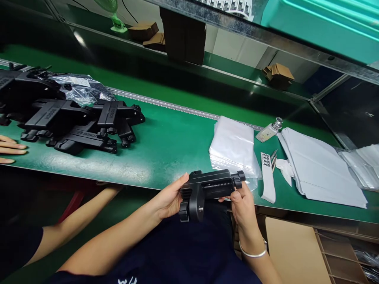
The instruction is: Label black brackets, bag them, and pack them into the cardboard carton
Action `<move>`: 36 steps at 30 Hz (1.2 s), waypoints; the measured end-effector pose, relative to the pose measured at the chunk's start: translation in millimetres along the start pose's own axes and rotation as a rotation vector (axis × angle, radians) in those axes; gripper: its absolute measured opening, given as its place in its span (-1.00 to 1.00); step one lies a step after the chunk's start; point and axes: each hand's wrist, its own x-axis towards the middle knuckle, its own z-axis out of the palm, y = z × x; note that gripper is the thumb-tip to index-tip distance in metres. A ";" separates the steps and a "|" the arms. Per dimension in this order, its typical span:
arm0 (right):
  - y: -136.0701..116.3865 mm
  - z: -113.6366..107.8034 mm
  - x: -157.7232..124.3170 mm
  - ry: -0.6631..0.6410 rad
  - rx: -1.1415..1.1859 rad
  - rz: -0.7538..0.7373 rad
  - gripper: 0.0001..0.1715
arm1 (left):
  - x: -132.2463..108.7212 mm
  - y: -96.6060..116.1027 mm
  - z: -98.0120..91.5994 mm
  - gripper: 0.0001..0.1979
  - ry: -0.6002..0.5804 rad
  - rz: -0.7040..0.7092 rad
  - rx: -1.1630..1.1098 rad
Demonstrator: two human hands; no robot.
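A black plastic clamp mount [211, 187] with knobs is held between both my hands, just over the front edge of the green workbench [166, 146]. My left hand [173, 197] grips its left end, the thumb lying on top. At the other end my right hand [242, 203] has its thumb and fingers closed around the mount near the end knob [238, 179]. Just beyond the mount lies a stack of clear plastic bags [232, 144]. Several similar black clamp mounts, some marked BOSCH [85, 134], are heaped at the left of the bench.
Right of the bags lie a label strip [268, 177], tweezers [274, 159], a small bottle [269, 131] and white sheets [319, 169]. A co-worker's hand [10, 150] rests at the far left. Overhead, a metal shelf [284, 43] holds a teal bin [325, 27]. A divided cardboard box [296, 248] stands below right.
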 end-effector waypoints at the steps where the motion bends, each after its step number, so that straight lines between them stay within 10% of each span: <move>1: 0.8 -1.0 0.2 0.002 0.003 0.005 -0.51 | 1.2 -0.2 0.9 -0.56 0.010 -0.001 -0.004; 32: -18.9 -53.8 28.8 -0.121 0.228 0.202 -0.48 | 79.4 32.2 42.3 -0.44 0.094 0.303 0.498; 36: -19.8 -119.2 24.9 0.345 -0.377 0.092 -0.45 | 69.4 63.1 9.2 -0.21 0.264 0.517 0.725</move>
